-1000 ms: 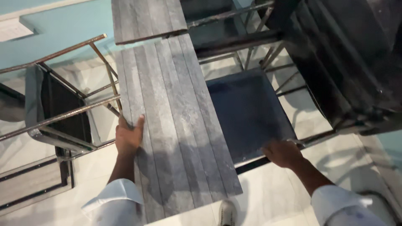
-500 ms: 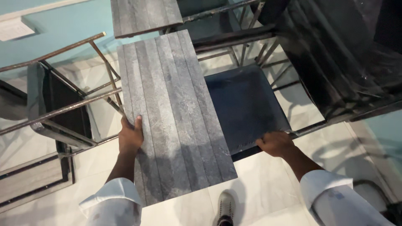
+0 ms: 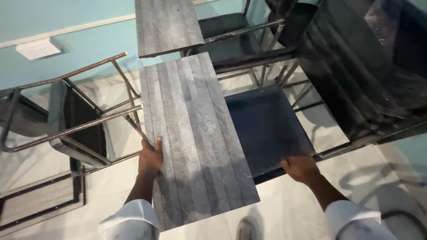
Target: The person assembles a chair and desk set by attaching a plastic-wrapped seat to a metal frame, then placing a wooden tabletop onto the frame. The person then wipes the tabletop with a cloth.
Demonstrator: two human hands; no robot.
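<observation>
A chair with a long grey wooden writing board (image 3: 195,138) and a dark seat (image 3: 267,126) stands in front of me. My left hand (image 3: 150,156) grips the left edge of the board, thumb on top. My right hand (image 3: 300,168) holds the front edge of the dark seat. Both arms wear white sleeves.
A second grey board (image 3: 167,24) of another chair lies just beyond. A tipped chair with a rusty metal frame (image 3: 75,115) is at the left, dark chairs (image 3: 364,66) at the right. Pale floor tiles and my shoe (image 3: 245,230) are below; a light blue wall at the back.
The chair has shifted slightly toward me and left in view. Both hands keep their grips on the board and the seat edge.
</observation>
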